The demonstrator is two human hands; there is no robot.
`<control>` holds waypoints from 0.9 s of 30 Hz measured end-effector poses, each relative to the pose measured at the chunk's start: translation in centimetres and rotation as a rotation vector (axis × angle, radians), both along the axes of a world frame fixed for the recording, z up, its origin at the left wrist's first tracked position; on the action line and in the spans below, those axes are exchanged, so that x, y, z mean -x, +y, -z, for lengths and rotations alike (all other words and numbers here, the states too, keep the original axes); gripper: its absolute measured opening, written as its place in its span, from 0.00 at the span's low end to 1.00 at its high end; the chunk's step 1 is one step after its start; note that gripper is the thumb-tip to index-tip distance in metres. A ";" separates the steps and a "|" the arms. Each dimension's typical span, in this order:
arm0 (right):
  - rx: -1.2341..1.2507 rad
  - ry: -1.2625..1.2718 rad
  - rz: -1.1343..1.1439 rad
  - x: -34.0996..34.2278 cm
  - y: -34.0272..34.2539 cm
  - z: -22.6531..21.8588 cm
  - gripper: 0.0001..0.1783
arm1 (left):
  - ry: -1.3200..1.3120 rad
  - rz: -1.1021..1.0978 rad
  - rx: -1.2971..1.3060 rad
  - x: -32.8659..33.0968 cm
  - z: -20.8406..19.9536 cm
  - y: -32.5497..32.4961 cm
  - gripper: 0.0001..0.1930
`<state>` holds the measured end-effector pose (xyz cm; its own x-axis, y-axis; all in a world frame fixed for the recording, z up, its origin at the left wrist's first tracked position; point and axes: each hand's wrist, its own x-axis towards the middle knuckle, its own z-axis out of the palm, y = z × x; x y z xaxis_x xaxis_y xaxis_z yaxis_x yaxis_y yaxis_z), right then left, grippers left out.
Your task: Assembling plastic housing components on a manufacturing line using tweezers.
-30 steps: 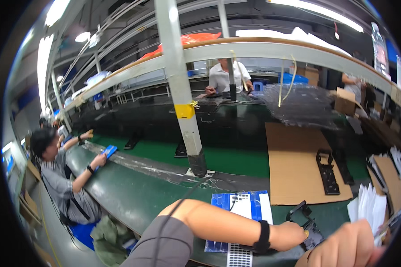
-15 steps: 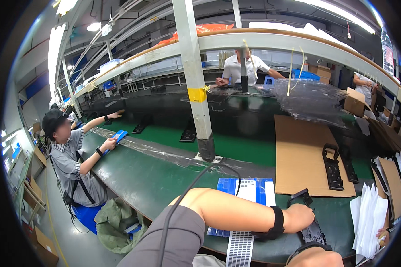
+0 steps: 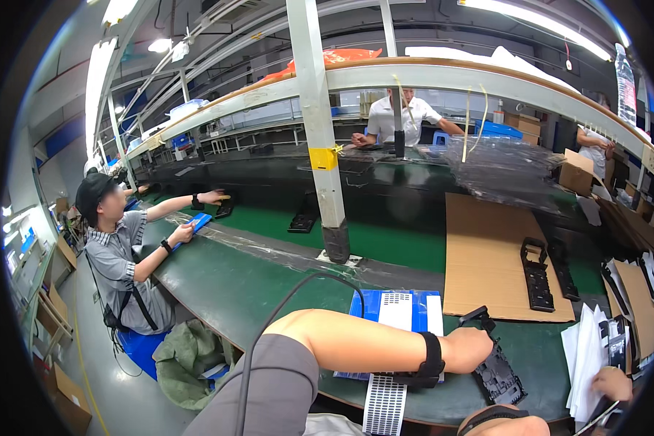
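Observation:
My left forearm lies across the bottom of the view with a black strap on the wrist. My left hand (image 3: 471, 349) is closed on the upper end of a black plastic tray-like part (image 3: 500, 376) that lies on the green table (image 3: 254, 291). My right hand (image 3: 612, 382) shows only at the lower right edge, its fingers resting on a stack of white sheets (image 3: 587, 356). What it grips, if anything, is hidden. A blue and white sheet (image 3: 396, 311) lies just behind my left arm.
A brown cardboard sheet (image 3: 487, 247) carries two long black parts (image 3: 536, 275). A white post (image 3: 320, 138) stands mid-table. A seated co-worker (image 3: 120, 240) reaches over the belt at left; another person (image 3: 403, 116) stands beyond. Crumpled clear film (image 3: 501, 163) lies at the back right.
My left hand has slid right and closed on the black part. My right hand dropped from the lower middle to the white sheets at the lower right.

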<state>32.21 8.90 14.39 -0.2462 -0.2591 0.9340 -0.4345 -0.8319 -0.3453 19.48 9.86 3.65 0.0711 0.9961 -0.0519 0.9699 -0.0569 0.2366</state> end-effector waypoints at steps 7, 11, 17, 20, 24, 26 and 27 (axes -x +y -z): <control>-0.034 0.037 -0.041 0.2 0.9 -0.6 0.15 | 0.077 0.022 -0.316 1.2 -4.1 -0.9 0.04; -0.056 0.049 -0.047 0.7 1.3 -0.9 0.15 | 0.134 -0.023 -0.515 2.6 -7.3 -3.2 0.09; -0.085 0.054 -0.081 1.9 0.6 -1.9 0.15 | 0.284 -0.055 -0.700 7.6 -10.1 -8.8 0.10; -0.087 0.032 -0.077 2.7 0.4 -2.1 0.15 | 0.251 -0.149 -0.701 9.7 -11.2 -12.2 0.06; -0.053 -0.022 -0.076 4.9 1.2 -1.4 0.16 | 0.209 -0.345 -0.496 13.6 -10.6 -17.4 0.06; -0.015 -0.201 -0.026 1.7 1.1 -2.6 0.07 | 0.111 -0.396 -0.355 13.5 -10.8 -20.0 0.07; 0.194 -0.250 0.123 2.0 1.1 -2.0 0.07 | 0.092 -0.414 -0.301 14.6 -9.8 -20.8 0.07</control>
